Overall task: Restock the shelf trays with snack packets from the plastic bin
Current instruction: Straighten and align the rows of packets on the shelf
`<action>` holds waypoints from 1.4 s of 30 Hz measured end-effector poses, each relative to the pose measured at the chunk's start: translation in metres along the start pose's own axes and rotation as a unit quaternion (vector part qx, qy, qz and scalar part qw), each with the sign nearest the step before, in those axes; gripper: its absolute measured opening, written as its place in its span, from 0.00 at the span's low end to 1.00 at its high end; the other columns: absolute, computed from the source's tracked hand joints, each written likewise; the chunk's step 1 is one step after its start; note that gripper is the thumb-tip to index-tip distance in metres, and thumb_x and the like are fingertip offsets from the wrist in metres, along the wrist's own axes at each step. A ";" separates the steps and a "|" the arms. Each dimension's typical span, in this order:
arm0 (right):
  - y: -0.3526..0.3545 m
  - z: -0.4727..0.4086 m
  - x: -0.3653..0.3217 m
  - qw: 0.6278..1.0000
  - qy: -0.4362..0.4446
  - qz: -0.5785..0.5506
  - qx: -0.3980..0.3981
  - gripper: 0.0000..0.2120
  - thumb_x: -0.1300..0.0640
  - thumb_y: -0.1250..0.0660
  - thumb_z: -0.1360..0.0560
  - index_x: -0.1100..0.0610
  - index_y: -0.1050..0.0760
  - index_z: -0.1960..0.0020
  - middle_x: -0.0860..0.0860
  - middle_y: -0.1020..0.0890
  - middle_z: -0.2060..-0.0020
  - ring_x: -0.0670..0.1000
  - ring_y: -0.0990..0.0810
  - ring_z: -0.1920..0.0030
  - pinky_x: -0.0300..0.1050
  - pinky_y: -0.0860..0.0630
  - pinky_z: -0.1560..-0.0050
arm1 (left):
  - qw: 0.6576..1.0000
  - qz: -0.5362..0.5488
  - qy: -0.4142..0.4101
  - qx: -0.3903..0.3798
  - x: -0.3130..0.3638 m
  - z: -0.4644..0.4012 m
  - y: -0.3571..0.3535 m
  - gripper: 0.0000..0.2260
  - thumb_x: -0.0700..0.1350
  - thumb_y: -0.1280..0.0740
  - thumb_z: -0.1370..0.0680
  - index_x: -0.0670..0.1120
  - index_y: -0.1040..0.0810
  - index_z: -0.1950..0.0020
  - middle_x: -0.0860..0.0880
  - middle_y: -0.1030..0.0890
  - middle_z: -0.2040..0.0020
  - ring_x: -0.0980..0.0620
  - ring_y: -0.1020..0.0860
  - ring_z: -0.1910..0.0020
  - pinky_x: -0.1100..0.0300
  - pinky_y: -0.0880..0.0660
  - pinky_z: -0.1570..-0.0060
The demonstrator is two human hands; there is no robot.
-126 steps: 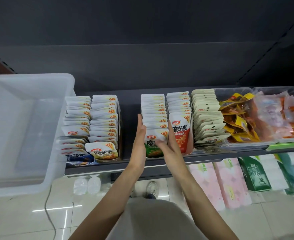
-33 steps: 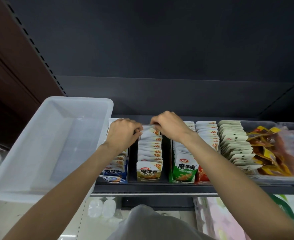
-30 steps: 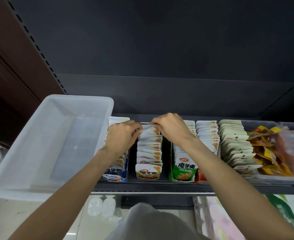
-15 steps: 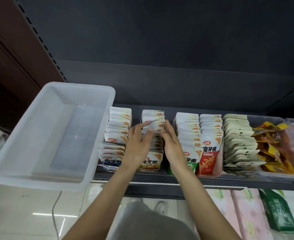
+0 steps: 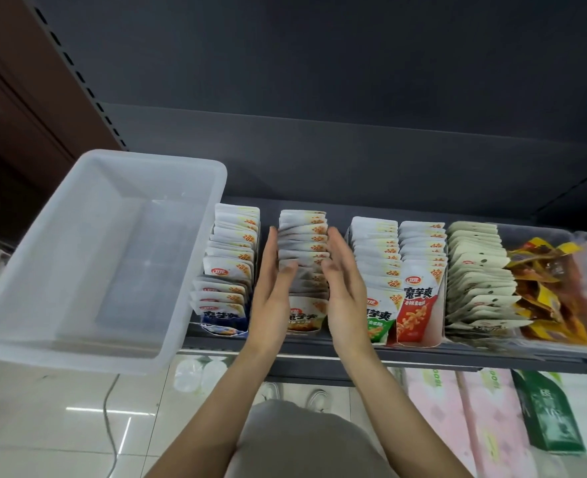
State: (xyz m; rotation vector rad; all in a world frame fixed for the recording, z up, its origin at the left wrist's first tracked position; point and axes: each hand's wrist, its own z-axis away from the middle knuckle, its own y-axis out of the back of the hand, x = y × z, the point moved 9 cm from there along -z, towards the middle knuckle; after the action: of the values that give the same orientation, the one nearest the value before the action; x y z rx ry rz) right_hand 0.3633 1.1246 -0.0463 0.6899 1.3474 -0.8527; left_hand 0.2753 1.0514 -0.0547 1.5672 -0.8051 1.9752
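- My left hand (image 5: 271, 291) and right hand (image 5: 345, 288), fingers straight toward 12 o'clock, flank the packet row (image 5: 304, 250), palms facing.
- Plastic bin (image 5: 26, 305) sits at 9 o'clock.

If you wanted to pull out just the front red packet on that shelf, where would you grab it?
Probably by its top edge, coming from above and in front. The red packet stands upright at the head of its row, with the green packet tight on one side and a tray wall on the other, so its sides are boxed in. Only the flat top seal stands free for a thumb-and-finger pinch.
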 end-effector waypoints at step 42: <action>0.001 -0.057 -0.049 0.917 0.077 0.384 -0.074 0.25 0.61 0.42 0.20 0.56 0.43 0.24 0.52 0.40 0.25 0.50 0.37 0.27 0.46 0.37 0.28 | 0.995 -0.096 0.023 -0.003 0.002 -0.021 0.004 0.26 0.50 0.40 0.20 0.56 0.45 0.24 0.58 0.39 0.25 0.61 0.39 0.28 0.54 0.40 0.28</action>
State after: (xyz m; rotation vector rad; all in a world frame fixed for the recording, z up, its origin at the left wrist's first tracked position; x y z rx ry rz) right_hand 0.3327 1.1791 -0.0041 1.0791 1.1180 -0.0641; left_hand 0.2579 1.0635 -0.0563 1.5292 -0.6166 1.8611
